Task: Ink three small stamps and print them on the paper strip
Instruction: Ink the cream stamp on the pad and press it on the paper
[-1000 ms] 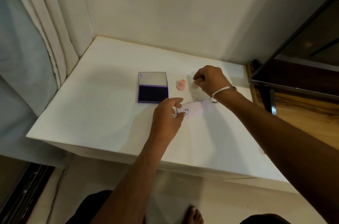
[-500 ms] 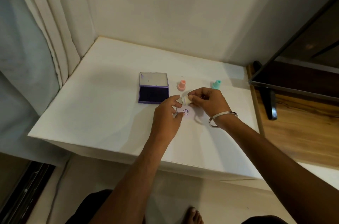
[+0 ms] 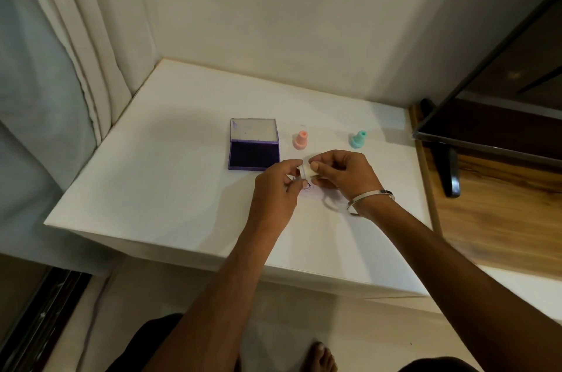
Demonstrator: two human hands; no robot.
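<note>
While held over the strip (image 3: 307,189), white stamp (image 3: 305,171) pinched between both hands, just above the counter (image 3: 170,189). Right hand (image 3: 343,173) grip closed on stamp, thumb and fingertips on its right end. Left hand (image 3: 275,189) grip also closed on stamp, thumb and forefinger at its left rim; cannot tell if cap or base. Strip mostly hidden under hands, white on white, edges hard to make out; one round dark print (image 3: 307,186) visible on it, just below the stamp. Ink pad (image 3: 254,155) open, left of hands, lid laid back flat, dark purple pad facing up, near left thumb but apart. Pink stamp (image 3: 301,140) upright just right of pad, untouched. Teal stamp (image 3: 358,139) upright farther right, well apart from pink. Metal bangle (image 3: 369,198) on right wrist. Curtain (image 3: 76,52) at left.
</note>
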